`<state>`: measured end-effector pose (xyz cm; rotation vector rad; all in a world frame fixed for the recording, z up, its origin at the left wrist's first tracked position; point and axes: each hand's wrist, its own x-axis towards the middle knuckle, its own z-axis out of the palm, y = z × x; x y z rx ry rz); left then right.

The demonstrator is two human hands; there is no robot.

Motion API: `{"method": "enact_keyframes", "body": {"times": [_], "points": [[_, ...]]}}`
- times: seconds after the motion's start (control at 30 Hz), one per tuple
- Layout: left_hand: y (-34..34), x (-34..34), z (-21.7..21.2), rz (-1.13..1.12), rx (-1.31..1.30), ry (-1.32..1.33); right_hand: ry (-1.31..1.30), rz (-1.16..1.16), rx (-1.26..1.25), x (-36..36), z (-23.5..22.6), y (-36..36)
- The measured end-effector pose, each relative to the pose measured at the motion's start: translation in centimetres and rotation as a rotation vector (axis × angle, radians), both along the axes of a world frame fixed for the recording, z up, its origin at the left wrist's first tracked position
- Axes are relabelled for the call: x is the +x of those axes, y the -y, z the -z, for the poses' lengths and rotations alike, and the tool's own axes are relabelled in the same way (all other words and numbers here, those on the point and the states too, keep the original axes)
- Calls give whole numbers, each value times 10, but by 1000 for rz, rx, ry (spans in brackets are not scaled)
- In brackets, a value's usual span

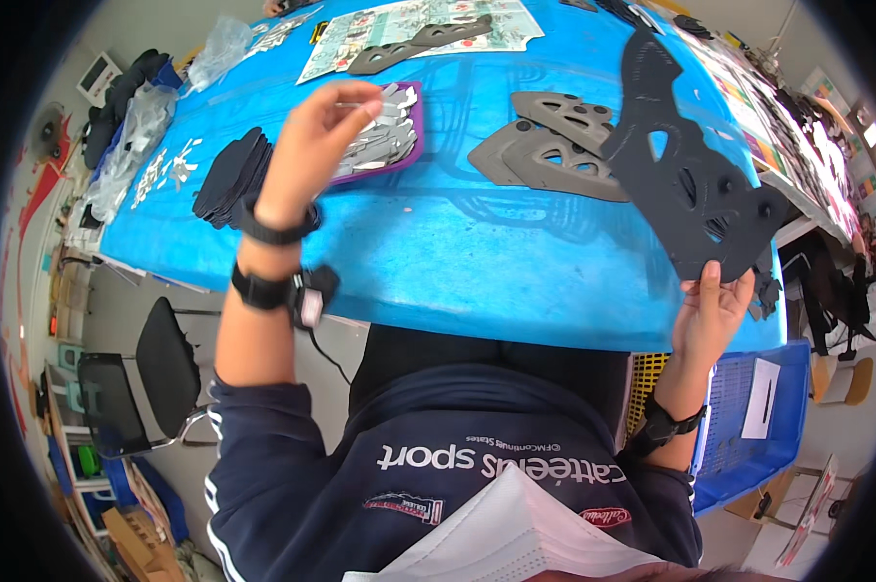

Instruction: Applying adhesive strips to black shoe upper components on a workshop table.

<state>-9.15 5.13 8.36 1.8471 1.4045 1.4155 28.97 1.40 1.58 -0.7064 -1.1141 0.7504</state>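
Observation:
My right hand (712, 308) pinches the lower end of a dark, flat cut-out panel (685, 170) with openings and round dots. The panel stands up over the table's right side. Above the near edge of a purple tray (417, 145), my left hand (324, 136) is closed, thumb and fingertips together; anything between them is too small to make out. Small grey and white strips (385, 136) fill the tray. Grey-brown panels (554, 155) of similar shape lie overlapped between the tray and the dark panel. A stack of dark pieces (232, 175) sits left of my left wrist.
Blue sheeting covers the table (409, 252). Farther back, a long grey-brown piece (419, 46) rests on printed paper (501, 24). White scraps (171, 167) and plastic bags (137, 141) lie at left. A blue crate (748, 427) is below the right edge; black chairs (166, 364) stand left.

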Motion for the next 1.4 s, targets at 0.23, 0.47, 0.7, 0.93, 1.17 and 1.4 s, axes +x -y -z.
{"method": "enact_keyframes", "body": {"times": [0.23,0.47,0.7,0.93,1.17,1.4], "points": [[-85,-87,34,-198,-259,-815,-20,163,-95,15,18,0],[-96,-82,38,-161,-484,-966,-47,58,-189,25,39,-6],[-63,-53,3,-167,186,-815,-73,5,-202,26,35,-4],[52,117,38,88,592,-1030,-97,32,-206,25,32,-6],[80,128,66,266,-6,-640,-93,24,-203,22,34,-5],[63,92,70,293,104,-708,-90,21,-184,24,35,-5]]}}
